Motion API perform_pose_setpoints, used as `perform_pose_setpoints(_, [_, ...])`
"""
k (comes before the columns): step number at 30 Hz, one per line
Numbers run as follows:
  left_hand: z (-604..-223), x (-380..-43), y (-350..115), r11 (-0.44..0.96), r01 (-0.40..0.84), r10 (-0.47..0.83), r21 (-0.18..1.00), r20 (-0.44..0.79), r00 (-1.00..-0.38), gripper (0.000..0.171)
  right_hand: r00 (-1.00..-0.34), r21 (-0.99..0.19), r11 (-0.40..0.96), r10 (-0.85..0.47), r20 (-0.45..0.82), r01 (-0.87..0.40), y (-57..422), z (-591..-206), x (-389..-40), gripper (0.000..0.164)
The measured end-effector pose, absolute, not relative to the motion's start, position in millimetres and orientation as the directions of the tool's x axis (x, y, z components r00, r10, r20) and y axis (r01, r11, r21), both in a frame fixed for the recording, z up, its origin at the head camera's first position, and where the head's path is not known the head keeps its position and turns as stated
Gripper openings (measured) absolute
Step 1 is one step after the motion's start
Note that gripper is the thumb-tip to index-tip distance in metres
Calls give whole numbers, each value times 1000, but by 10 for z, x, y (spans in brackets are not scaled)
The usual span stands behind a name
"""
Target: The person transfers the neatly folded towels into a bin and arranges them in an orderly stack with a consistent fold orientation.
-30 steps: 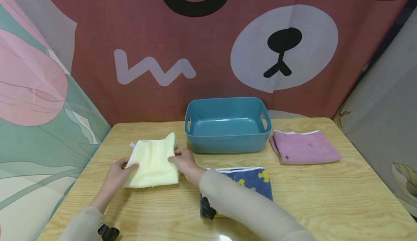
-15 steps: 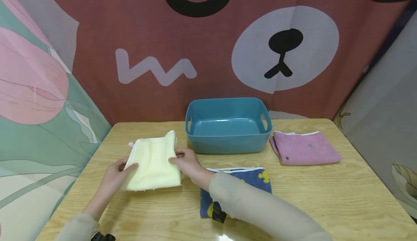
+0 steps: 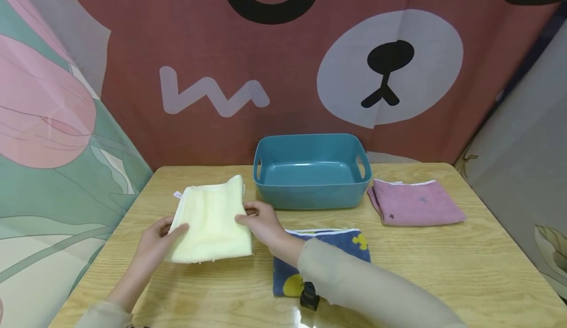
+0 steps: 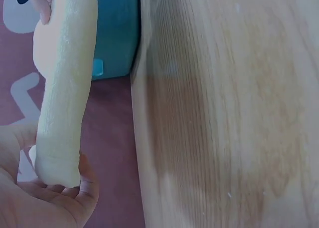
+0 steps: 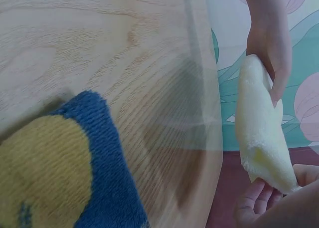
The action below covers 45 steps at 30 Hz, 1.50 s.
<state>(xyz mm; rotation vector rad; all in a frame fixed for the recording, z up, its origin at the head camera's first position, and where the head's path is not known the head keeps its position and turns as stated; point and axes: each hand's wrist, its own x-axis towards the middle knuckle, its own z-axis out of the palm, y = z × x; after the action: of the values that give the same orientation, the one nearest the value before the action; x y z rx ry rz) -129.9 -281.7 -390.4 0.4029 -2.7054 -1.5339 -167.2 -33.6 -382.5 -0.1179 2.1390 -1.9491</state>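
A folded pale yellow towel (image 3: 210, 224) is held between both hands, lifted off the table as the wrist views show. At its left edge the left hand (image 3: 156, 243) pinches it, thumb on top and fingers beneath. The right hand (image 3: 265, 223) grips the opposite edge in the same way. In the left wrist view the towel (image 4: 67, 98) appears edge-on as a thick fold, its end between thumb and fingers. A folded blue towel with yellow shapes (image 3: 336, 244) lies under the right forearm, partly hidden by it.
A teal basket (image 3: 312, 196) with handle holes stands at the table's back edge. To its right lies a folded pink towel (image 3: 416, 204) with small stars. The wooden table (image 3: 443, 269) meets printed curtains behind and at the sides.
Both hands keep their hold on the yellow towel. The towel has shifted slightly to the right and nearer, and the right hand has moved a little to the right with it.
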Motion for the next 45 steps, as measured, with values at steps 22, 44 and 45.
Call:
perform_pose_setpoints(22, [-3749, -1092, -2599, 446, -224, -188, 866, -153, -970, 61, -954, -992, 116, -289, -74, 42, 11, -3709, -1474, 40])
perform_pose_setpoints(44, [-3710, -1069, -2247, 363, -175, -101, 915, -149, -984, 54, -956, -975, 215, -267, -121, 64, 430, -3683, -1427, 37])
perform_pose_setpoints(45, [-3707, -1070, -2226, 365, -171, -97, 915, -146, -985, 54, -957, -974, 218, -263, -125, 68, 448, -3678, -1422, 36])
